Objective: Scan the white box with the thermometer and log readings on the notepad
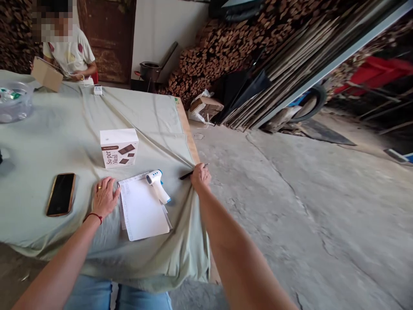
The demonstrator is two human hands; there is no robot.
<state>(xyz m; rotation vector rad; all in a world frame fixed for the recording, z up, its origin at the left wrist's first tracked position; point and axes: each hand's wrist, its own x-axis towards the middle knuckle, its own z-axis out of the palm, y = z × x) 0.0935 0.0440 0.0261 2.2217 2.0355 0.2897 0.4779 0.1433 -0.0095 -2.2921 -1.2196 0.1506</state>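
Note:
My right hand is closed at the table's right edge, with a dark pen held in it. Creases in the pale green tablecloth run taut to its fingers, which pinch the cloth's edge. My left hand lies flat on the cloth, fingers stretched out, beside a stack of white paper sheets. A white and blue infrared thermometer rests on the papers' upper right part. Behind my left hand stands a white box with brown print. A phone lies dark-screened to the left.
Across the table a person sits handling a white cable, near a cardboard box and a small white block. A clear plastic tub stands at left. Right of the table are concrete floor and stacked firewood.

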